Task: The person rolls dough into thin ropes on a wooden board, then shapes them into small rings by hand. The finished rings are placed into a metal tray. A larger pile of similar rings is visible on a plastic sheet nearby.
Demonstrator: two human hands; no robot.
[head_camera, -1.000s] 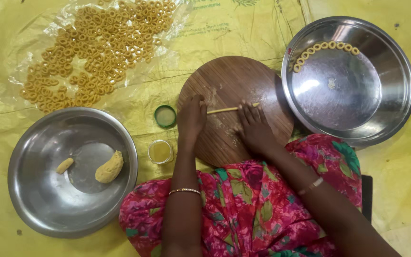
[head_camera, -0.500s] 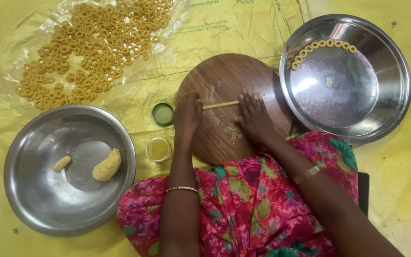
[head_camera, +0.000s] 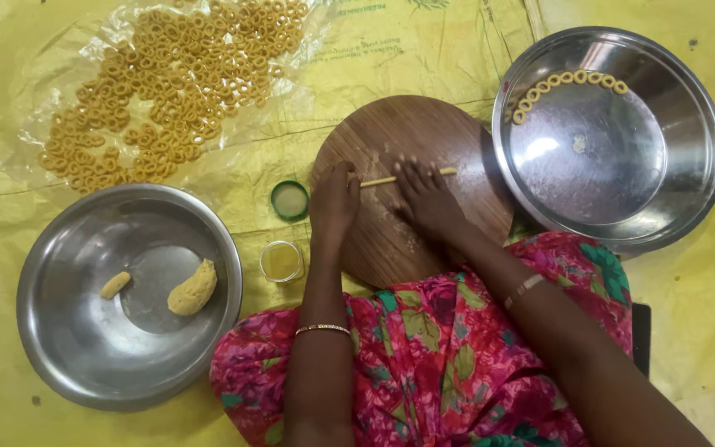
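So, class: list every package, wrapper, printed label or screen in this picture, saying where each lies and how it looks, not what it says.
Clear plastic wrapper: upper left, crinkled, under dough rings.
Yellow printed sheet: covers the floor, dark print near the top.
Small jar and green lid: left of the board, no label visible.
No screens.

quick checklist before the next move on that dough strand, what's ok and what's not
1. Both hands on the strand: ok. The left hand and right hand lie flat on the dough strand.
2. Strand on the board: ok. It lies wholly on the round wooden board, its right end poking out past the right hand.
3. Strand even in thickness: cannot tell, the hands cover most of it.
4. Room for more rings: ok. The right steel pan holds only one short arc of dough rings.
5. Dough in reserve: ok. Two lumps lie in the left steel pan.
6. Small oil cup: ok, open beside the board.
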